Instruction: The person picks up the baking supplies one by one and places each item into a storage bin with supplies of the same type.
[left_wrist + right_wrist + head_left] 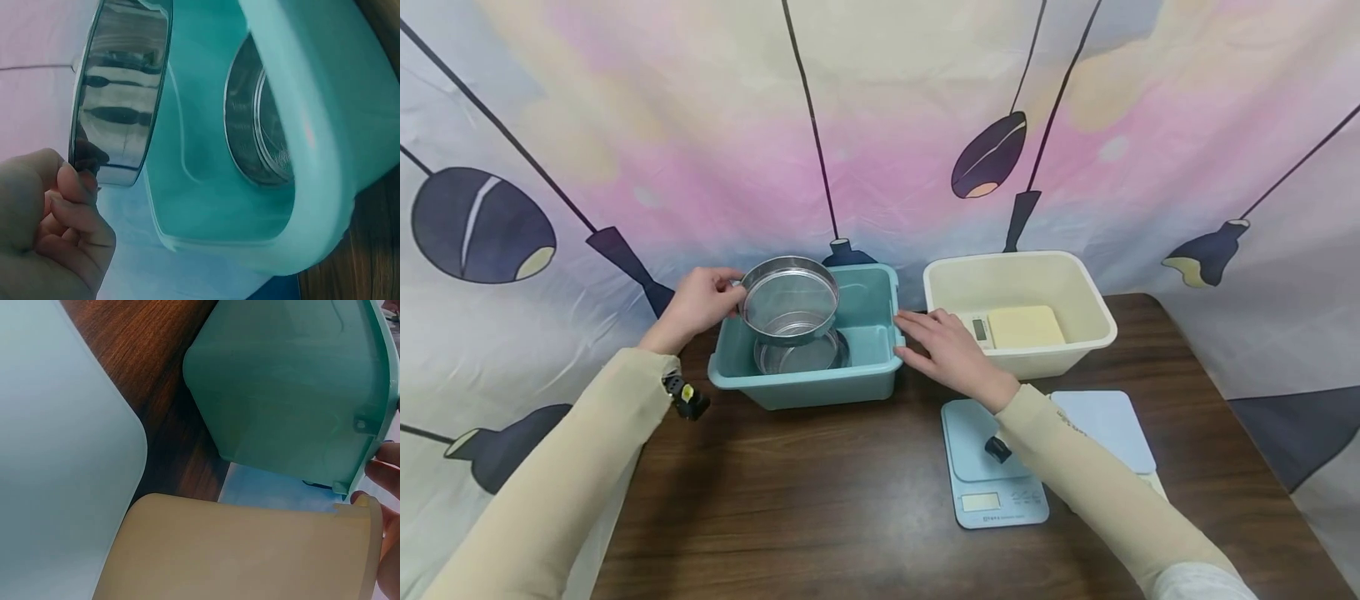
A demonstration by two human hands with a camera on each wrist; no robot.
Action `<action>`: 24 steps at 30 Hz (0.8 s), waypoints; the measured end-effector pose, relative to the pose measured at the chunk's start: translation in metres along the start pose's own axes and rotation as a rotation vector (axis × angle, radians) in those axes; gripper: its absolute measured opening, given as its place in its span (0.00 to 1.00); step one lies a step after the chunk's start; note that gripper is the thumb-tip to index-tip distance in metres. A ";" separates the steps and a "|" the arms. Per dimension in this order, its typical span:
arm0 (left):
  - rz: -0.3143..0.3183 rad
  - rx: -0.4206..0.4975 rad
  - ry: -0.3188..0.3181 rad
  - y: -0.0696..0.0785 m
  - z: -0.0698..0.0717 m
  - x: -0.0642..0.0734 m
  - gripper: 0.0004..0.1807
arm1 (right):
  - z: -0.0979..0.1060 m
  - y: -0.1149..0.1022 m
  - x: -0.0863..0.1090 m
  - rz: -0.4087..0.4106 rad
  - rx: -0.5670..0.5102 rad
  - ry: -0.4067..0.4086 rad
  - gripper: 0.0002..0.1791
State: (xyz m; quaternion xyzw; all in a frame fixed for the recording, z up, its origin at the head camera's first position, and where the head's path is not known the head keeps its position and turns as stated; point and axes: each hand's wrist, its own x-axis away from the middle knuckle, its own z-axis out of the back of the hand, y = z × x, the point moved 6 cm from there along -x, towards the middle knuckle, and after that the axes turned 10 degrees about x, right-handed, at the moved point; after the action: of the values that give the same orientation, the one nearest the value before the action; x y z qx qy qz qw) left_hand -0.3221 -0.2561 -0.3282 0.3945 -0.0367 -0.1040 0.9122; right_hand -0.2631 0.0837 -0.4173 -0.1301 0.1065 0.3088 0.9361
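My left hand [698, 302] pinches the rim of a round metal sieve [790, 302] between thumb and fingers. The sieve hangs tilted over a teal plastic basin [820, 388]; its shiny side wall shows in the left wrist view. Lower down, inside the basin, lies a second metal sieve [247, 119], partly hidden behind the near rim in that view. My right hand [951, 350] has its fingers extended, with fingertips at the right rim of the teal basin. Only some of the right fingers [384, 478] show at the edge of the right wrist view.
Right of the teal basin stands a cream basin [1045, 365] holding a kitchen scale with a yellow platform [1024, 327]. A blue kitchen scale [988, 467] and another pale blue scale [1105, 421] lie on the wooden table [805, 500], beneath my right forearm. A patterned cloth [887, 125] hangs behind.
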 end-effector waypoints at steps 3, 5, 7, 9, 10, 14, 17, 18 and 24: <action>0.018 -0.013 -0.036 -0.006 0.000 -0.008 0.26 | -0.001 0.000 0.000 -0.001 -0.003 -0.002 0.33; 0.020 -0.027 -0.067 -0.010 -0.001 -0.014 0.26 | -0.001 0.000 0.000 0.000 -0.008 -0.003 0.33; 0.024 -0.037 -0.107 -0.014 -0.002 -0.019 0.25 | 0.000 -0.001 0.001 -0.001 -0.012 -0.005 0.33; 0.031 -0.048 -0.145 -0.018 -0.002 -0.023 0.25 | 0.000 -0.001 0.001 -0.001 -0.015 -0.007 0.33; 0.035 -0.053 -0.163 -0.019 -0.003 -0.024 0.25 | 0.000 -0.001 0.001 -0.003 -0.018 -0.009 0.33; 0.040 -0.079 -0.202 -0.021 -0.002 -0.027 0.25 | 0.000 0.000 0.002 -0.003 -0.015 -0.010 0.33; 0.032 -0.089 -0.218 -0.020 -0.003 -0.028 0.25 | 0.000 0.000 0.001 0.000 -0.009 -0.005 0.33; 0.029 -0.091 -0.227 -0.020 -0.004 -0.028 0.25 | 0.000 0.001 0.001 0.001 -0.008 -0.003 0.33; 0.018 -0.135 -0.275 -0.023 -0.010 -0.030 0.24 | 0.000 0.002 0.001 0.004 0.001 -0.003 0.33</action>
State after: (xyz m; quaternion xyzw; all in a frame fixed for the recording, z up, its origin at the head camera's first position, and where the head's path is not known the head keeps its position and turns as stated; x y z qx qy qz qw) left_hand -0.3540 -0.2575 -0.3515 0.3139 -0.1578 -0.1513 0.9240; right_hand -0.2634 0.0856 -0.4178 -0.1288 0.1058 0.3110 0.9357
